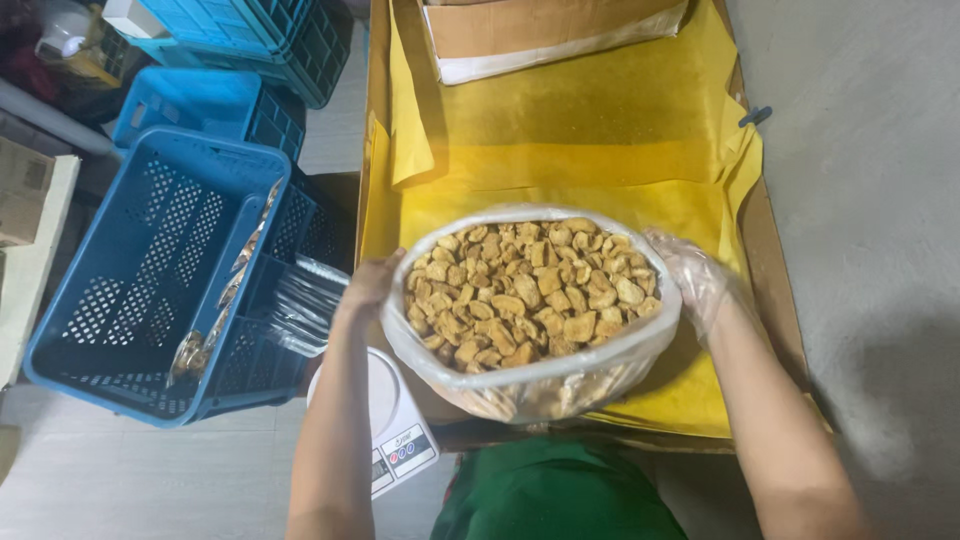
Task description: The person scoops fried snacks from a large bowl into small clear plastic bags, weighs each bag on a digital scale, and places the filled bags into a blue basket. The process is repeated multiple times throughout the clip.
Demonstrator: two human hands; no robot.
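Observation:
A large clear plastic bag (545,385) full of small golden-brown fried snack pieces (530,295) is held up in front of me, its mouth open wide. My left hand (368,285) grips the bag's left rim. My right hand (692,277), in a thin clear plastic glove, holds the right rim. The bag hangs over the near part of a yellow paper sheet (590,130) that lines a shallow cardboard tray (775,250).
A cardboard box (550,35) sits at the far end of the tray. A white digital scale (395,430) lies under my left forearm. Blue plastic crates (150,270) stand to the left, one holding packed bags. Grey floor lies to the right.

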